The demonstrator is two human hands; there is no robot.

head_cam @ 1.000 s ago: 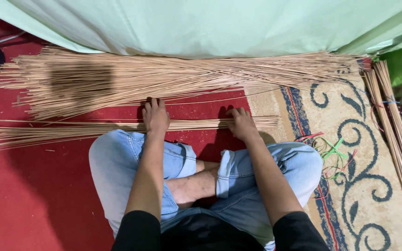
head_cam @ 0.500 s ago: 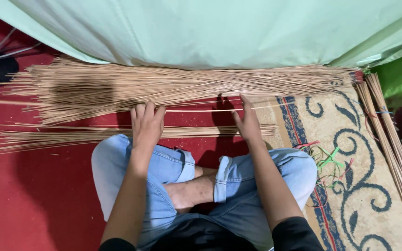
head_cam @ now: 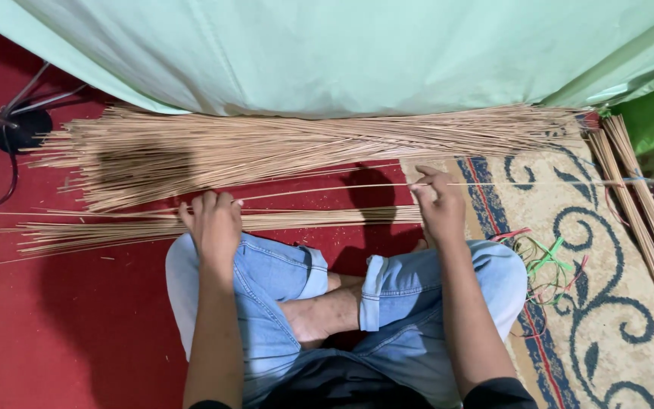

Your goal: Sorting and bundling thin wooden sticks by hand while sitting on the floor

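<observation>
– How many heaps of thin sticks do you count?

– Three: one big far heap, one small near heap, one bundle at the right. The single sticks are too many to count.

– And hands?

– Two hands: left and right. One loose stick runs between them.

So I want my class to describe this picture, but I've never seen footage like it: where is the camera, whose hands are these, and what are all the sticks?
The camera sits on the person's head and looks down, so you see their own arms and crossed legs in jeans. They sit on a red mat beside a patterned rug. A big pile of thin sticks lies in front of a pale green cloth, with a smaller bundle nearer the knees. The right hand pinches a single stick. The left hand rests on the smaller bundle. Coloured ties lie on the rug.
</observation>
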